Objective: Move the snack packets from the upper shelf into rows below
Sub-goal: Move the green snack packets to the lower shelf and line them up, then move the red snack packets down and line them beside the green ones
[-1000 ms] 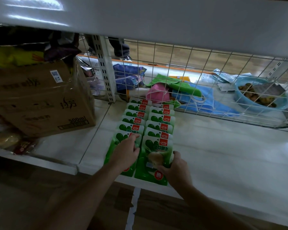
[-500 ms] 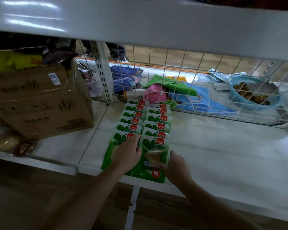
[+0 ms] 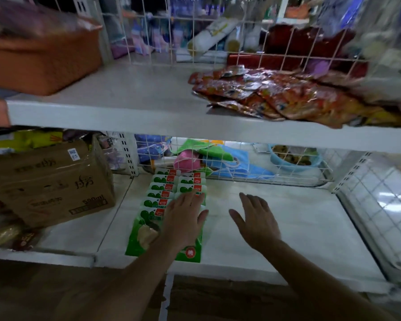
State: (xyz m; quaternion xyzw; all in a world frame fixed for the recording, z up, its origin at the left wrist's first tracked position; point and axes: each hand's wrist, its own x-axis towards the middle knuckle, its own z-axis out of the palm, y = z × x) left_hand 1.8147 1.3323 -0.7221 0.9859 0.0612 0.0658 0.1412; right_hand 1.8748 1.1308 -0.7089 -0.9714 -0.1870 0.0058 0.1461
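Green and white snack packets (image 3: 162,195) lie in two overlapping rows on the lower shelf (image 3: 287,223), running from the wire back toward the front edge. My left hand (image 3: 183,218) is spread flat over the front packets of the right row, fingers straight. To the right of the rows my right hand (image 3: 255,218) hovers over bare shelf with fingers spread and nothing in it. A loose heap of red and orange snack packets (image 3: 276,93) lies on the right side of the upper shelf (image 3: 125,89).
A brown cardboard box (image 3: 49,181) stands left of the rows. An orange basket (image 3: 39,56) sits on the upper shelf's left. Behind the wire back (image 3: 241,158) are cloths and a blue bowl (image 3: 294,158). A white wire panel (image 3: 380,200) closes the right side.
My view has tilted up, so the upper shelf and its red packets now show. My right hand let go of the front green packet and moved right; my left hand shifted onto the right row.
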